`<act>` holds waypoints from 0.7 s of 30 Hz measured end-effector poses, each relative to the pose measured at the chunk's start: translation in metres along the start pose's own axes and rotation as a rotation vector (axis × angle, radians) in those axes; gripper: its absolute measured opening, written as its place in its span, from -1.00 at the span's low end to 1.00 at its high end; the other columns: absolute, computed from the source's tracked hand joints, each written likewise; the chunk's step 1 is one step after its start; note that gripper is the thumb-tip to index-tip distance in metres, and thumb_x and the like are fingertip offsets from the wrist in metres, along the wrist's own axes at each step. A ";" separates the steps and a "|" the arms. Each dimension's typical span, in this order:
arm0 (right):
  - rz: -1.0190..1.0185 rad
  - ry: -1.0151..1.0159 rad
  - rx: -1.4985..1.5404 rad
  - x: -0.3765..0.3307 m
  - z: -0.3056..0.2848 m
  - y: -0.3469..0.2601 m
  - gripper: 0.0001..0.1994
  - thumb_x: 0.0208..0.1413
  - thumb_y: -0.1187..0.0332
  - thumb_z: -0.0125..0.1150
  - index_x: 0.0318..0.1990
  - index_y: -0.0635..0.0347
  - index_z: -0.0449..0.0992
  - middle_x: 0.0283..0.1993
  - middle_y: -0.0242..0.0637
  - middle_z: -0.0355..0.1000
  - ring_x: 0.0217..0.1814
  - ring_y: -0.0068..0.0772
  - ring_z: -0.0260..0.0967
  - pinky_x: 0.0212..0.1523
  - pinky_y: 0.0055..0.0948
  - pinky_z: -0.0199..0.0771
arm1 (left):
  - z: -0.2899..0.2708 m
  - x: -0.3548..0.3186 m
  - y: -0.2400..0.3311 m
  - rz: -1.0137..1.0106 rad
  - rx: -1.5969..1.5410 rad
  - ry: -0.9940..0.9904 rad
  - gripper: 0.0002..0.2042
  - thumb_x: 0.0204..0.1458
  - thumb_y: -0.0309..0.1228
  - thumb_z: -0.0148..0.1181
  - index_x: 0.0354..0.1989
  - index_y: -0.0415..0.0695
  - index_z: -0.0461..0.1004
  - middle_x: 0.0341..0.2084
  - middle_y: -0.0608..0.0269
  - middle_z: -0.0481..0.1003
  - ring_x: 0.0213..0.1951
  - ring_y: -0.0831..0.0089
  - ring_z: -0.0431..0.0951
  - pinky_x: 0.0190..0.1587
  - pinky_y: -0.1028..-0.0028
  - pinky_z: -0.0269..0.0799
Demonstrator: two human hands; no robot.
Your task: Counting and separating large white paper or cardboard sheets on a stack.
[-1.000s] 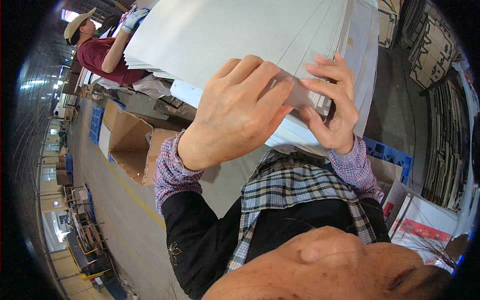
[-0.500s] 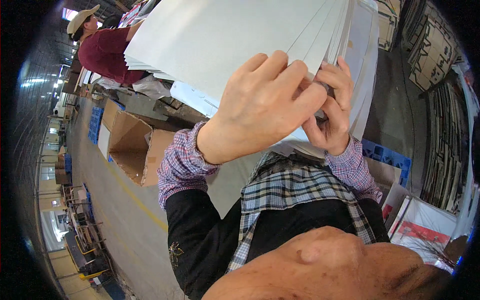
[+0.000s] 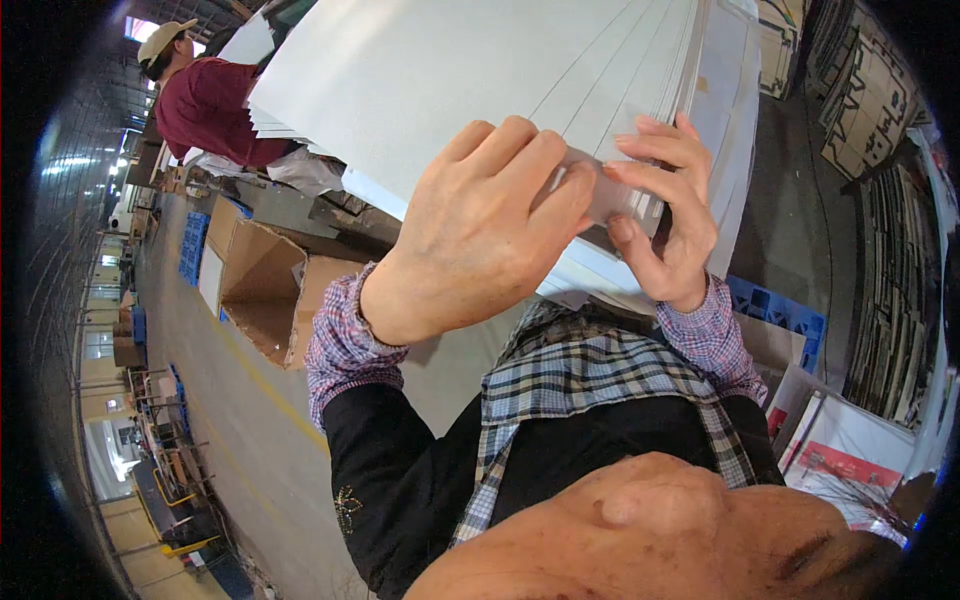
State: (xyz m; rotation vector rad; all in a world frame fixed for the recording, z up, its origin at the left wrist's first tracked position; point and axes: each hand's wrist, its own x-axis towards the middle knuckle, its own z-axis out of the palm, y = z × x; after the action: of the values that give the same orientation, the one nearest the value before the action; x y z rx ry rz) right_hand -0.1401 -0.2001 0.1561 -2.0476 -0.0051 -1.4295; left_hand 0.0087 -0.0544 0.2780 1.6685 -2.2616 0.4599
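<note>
Grey workshop floor [image 3: 245, 465] runs past an open cardboard box [image 3: 262, 290]. I see fanned white sheets [image 3: 470, 70] stacked before a checked apron [image 3: 590, 375], the left hand [image 3: 470, 235] clamping its grip on their near edge, the right hand [image 3: 690, 235] on their corner.

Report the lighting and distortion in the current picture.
Head view: black fisheye rim darkens the corners; head view: the white sheets look bright on top, dimmer between the left hand and right hand; head view: glare whitens a window at left.
</note>
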 end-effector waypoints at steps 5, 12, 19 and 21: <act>0.051 0.100 0.009 -0.001 0.007 -0.006 -0.62 0.00 0.31 0.46 0.02 0.14 0.63 0.19 -0.09 0.45 0.36 0.02 0.31 0.52 0.24 -0.08 | 0.003 0.002 -0.003 0.022 0.003 0.065 -0.67 -0.12 -0.50 0.40 -0.12 -0.24 0.59 -0.25 0.14 0.55 -0.28 0.18 0.57 -0.30 0.32 0.51; -0.088 0.044 -0.133 -0.006 0.003 0.002 -0.64 0.02 0.20 0.48 -0.10 0.24 0.66 0.21 -0.05 0.40 0.40 0.05 0.25 0.50 0.28 0.00 | 0.011 0.013 0.003 0.013 0.087 0.140 -0.83 -0.13 -0.59 0.35 -0.33 -0.22 0.53 -0.41 0.21 0.51 -0.37 0.23 0.54 -0.38 0.35 0.48; -0.066 0.025 -0.229 -0.004 0.004 0.000 -0.60 -0.05 0.18 0.50 -0.10 0.24 0.70 0.19 -0.10 0.42 0.39 0.08 0.28 0.48 0.23 0.06 | 0.012 0.019 -0.002 0.023 0.081 0.168 -0.84 -0.16 -0.50 0.33 -0.40 -0.15 0.48 -0.48 0.27 0.40 -0.42 0.31 0.46 -0.43 0.36 0.40; -0.059 0.013 -0.229 0.000 0.002 -0.004 -0.59 -0.05 0.17 0.50 -0.09 0.24 0.70 0.19 -0.10 0.43 0.38 0.08 0.29 0.48 0.23 0.03 | 0.011 0.020 -0.002 0.046 0.103 0.170 -0.81 -0.22 -0.44 0.30 -0.39 -0.14 0.46 -0.49 0.27 0.37 -0.41 0.34 0.43 -0.43 0.39 0.39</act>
State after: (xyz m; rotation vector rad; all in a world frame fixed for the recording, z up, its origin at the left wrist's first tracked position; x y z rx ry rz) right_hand -0.1395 -0.1964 0.1577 -2.2386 0.1092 -1.5404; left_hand 0.0046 -0.0765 0.2765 1.5624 -2.1895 0.7122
